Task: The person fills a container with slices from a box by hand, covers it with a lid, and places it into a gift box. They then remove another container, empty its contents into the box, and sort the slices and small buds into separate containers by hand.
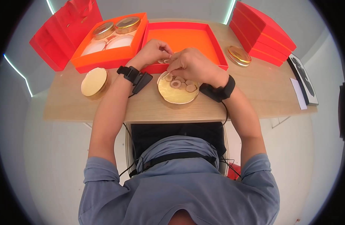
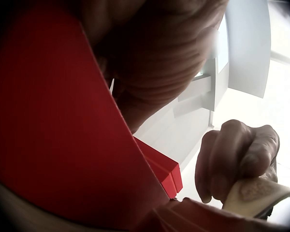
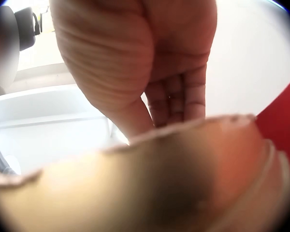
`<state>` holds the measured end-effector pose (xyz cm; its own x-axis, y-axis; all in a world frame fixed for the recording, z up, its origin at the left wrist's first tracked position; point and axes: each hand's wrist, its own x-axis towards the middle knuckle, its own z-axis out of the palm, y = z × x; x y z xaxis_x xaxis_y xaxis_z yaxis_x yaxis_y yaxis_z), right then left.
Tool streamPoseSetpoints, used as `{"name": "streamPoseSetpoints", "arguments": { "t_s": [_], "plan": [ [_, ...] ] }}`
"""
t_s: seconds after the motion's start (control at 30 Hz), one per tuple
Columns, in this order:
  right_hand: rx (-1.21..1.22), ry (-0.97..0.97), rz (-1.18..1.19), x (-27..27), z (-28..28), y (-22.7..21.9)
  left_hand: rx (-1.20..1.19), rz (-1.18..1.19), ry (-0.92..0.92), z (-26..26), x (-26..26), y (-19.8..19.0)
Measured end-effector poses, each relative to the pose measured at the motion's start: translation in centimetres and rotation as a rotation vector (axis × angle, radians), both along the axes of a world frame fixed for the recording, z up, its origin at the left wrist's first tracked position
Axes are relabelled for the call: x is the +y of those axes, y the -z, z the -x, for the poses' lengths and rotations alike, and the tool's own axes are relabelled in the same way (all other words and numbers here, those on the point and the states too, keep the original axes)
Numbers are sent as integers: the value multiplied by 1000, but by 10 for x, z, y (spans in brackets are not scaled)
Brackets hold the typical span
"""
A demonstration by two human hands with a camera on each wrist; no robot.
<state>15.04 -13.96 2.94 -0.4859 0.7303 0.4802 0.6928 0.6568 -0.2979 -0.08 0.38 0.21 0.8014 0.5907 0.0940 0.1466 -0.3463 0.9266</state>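
Observation:
A round tin with a gold foil top (image 1: 178, 96) stands before me, several pale round slices with brown centres (image 1: 176, 84) lying on its far half. My right hand (image 1: 195, 65) is over the tin's far edge and pinches one slice between thumb and fingers. To its left, above the front wall of the red tray, my left hand (image 1: 152, 53) holds a few slices (image 1: 162, 61) at its fingertips. From the left wrist view, the right hand (image 2: 237, 159) is at a pale slice (image 2: 256, 192). The tin's rim (image 3: 135, 145) blurs across the right wrist view, under the palm.
Behind lies a shallow red tray with an orange inside (image 1: 183, 41). At left are an orange gift box (image 1: 82, 57) with two gold-lidded tins, a red bag (image 1: 54, 41) and another gold-topped tin (image 1: 94, 82). Red boxes (image 1: 260, 33) and a gold lid (image 1: 239, 56) stand at right.

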Motion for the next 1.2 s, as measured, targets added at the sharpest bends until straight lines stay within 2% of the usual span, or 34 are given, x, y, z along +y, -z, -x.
{"name": "streamPoseSetpoints", "arguments": {
  "t_s": [0.23, 0.43, 0.53, 0.73, 0.93, 1.03, 1.13, 1.2],
  "plan": [
    [32, -38, -81, 0, 3, 2, -13, 32, 21, 0, 1, 0],
    [-57, -45, 95, -1, 5, 4, -6, 41, 26, -2, 3, 2],
    [9, -91, 119, 2, 3, 7, -5, 34, 35, -1, 6, 4],
    [127, -56, 269, -4, 1, 0, -2, 27, 27, -1, 5, 3],
    [194, -39, 545, -18, 3, -23, 14, -2, 15, -2, 5, 3],
    [228, -132, 559, -19, 5, -18, 14, -3, 11, -2, 3, 3],
    [172, -84, 657, -23, 8, -23, 19, 1, 7, -1, 1, 0],
    [147, -128, 612, -19, 7, -15, 18, 15, 11, -1, 0, -1]
  ]
}}
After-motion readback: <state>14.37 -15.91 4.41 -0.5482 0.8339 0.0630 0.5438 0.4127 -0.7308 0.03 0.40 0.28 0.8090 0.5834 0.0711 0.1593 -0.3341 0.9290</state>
